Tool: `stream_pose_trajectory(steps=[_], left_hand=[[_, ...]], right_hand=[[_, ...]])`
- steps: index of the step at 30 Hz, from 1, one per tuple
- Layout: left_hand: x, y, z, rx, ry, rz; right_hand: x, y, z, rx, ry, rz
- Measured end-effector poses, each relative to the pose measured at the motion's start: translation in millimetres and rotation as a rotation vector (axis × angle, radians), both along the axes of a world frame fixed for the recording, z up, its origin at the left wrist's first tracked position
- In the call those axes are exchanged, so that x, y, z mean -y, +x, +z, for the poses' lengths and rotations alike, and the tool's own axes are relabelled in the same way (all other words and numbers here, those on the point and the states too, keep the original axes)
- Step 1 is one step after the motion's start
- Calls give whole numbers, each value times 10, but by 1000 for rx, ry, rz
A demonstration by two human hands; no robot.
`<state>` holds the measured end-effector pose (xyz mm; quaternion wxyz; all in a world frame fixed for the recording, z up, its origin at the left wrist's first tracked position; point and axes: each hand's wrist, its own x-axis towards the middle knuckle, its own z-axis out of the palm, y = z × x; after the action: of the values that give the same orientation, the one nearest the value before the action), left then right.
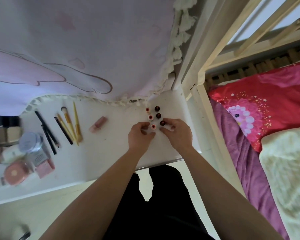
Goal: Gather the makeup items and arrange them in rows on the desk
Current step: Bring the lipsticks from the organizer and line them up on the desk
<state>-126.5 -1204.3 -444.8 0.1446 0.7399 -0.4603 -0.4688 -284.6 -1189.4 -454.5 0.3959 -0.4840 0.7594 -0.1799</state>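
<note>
Six small bottles stand upright in two short columns on the white desk (111, 153). The left column has pale caps with red centres (150, 117); the right column has dark caps (158, 115). My left hand (139, 135) curls its fingers and thumb round the nearest pale-capped bottle (153, 126). My right hand (177, 133) pinches the nearest dark-capped bottle (162, 123) between forefinger and thumb. Both hands rest low on the desk, close together.
A pink lipstick tube (98, 126) lies left of the bottles. Further left are yellow-handled brushes (71, 125), black pencils (48, 134), a clear jar (30, 142), a round pink compact (16, 173) and a pink box (45, 168). A curtain hangs behind; a wooden bed frame (203, 104) borders the right.
</note>
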Motion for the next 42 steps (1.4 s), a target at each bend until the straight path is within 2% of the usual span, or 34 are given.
stream_pose_trajectory(steps=[5, 14, 16, 19, 21, 24, 26, 28, 31, 35, 39, 42], left_hand=[[-29, 379, 195, 110, -20, -86], [121, 1414, 407, 485, -166, -179], [194, 1602, 395, 541, -139, -278], [320, 1807, 360, 660, -38, -590], [378, 1901, 318, 675, -59, -725], [415, 2017, 299, 570, -131, -739], [391, 2074, 342, 420, -191, -773], [345, 2151, 432, 234, -228, -762], [326, 2314, 454, 93, -231, -732], [308, 2461, 541, -73, -189, -658], [310, 2504, 760, -231, -172, -576], [285, 2525, 965, -326, -146, -497]], right_hand=[[-81, 3, 5, 92, -30, -53], [-233, 511, 237, 178, 132, -504], [-330, 715, 268, 181, 154, -551], [-448, 1097, 315, 183, 207, -610], [-502, 1366, 325, 190, 224, -611], [-508, 1721, 354, 227, 227, -592], [-468, 1914, 393, 289, 217, -602], [-389, 2069, 481, 409, 198, -656], [-251, 2230, 645, 596, 211, -731], [-163, 2363, 806, 599, 307, -614], [-143, 2418, 961, 622, 182, -509], [-115, 2410, 1099, 715, 176, -509]])
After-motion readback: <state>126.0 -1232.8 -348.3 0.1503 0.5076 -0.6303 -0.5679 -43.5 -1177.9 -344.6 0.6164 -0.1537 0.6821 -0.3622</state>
